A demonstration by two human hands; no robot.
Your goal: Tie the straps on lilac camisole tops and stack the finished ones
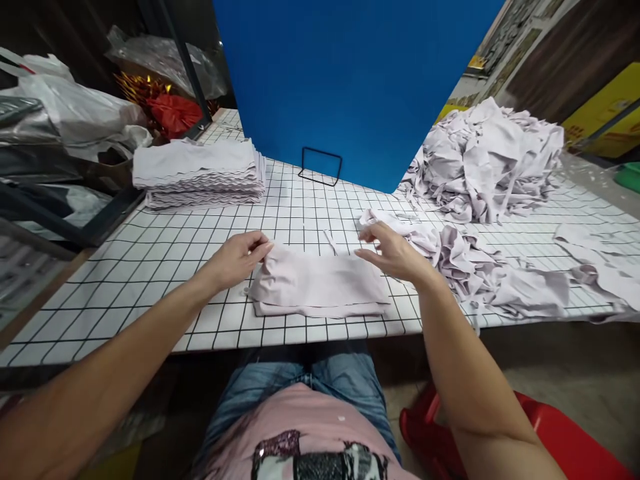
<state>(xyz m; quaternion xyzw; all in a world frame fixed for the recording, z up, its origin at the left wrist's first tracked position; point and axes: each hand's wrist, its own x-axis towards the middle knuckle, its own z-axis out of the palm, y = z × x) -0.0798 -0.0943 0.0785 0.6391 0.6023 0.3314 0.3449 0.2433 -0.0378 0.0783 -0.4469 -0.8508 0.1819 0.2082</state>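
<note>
A small stack of pale pinkish-grey cloth pieces [325, 283] lies near the front edge of the table. My left hand [239, 259] pinches the top piece at its upper left corner, where the cloth is wrinkled. Above the stack's upper right corner is my right hand [390, 252], its thumb and fingers apart and nothing visible between them. Just behind that hand a crumpled strip of the same cloth [420, 233] begins, running into a loose heap on the right. A thin scrap [330, 241] rests behind the stack.
A tall neat stack of cloth [200, 170] stands at the back left. At the back right is a big tangled pile [493, 160]. A blue board [350, 80] with a black wire frame [321, 167] rises behind the gridded table [175, 233]. A red stool [550, 433] is below right.
</note>
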